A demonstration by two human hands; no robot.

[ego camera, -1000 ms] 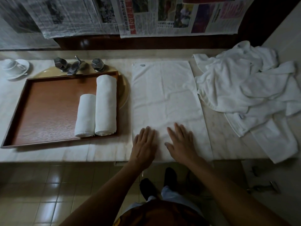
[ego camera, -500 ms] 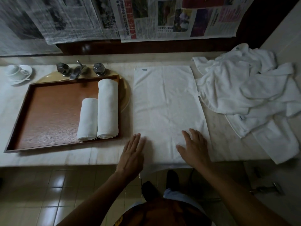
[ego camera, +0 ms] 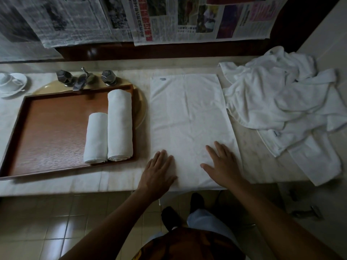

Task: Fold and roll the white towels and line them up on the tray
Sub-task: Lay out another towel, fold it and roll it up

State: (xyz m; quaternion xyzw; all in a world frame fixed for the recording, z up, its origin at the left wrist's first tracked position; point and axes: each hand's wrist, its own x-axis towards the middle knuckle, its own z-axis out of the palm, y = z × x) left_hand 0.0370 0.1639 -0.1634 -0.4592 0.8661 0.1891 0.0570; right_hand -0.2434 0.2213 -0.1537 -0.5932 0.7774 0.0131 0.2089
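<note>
- My left hand (ego camera: 157, 171) and right hand (ego camera: 221, 164) lie flat with fingers straight, holding nothing, pressing the spread towel (ego camera: 187, 119) at its near end.
- Tray (ego camera: 47, 132) is just left, with the short roll (ego camera: 96, 137) and long roll (ego camera: 120, 124) touching.
- Crumpled towel pile (ego camera: 277, 106) crowds the right; tap (ego camera: 82, 79) sits behind the tray.

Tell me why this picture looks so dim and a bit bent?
Head view: soft, weak light leaves the floor tiles dark, the flat towel and rolled towels pale; the wide lens curves the counter near the frame edges; the tray looks smeared at its near-left corner.
</note>
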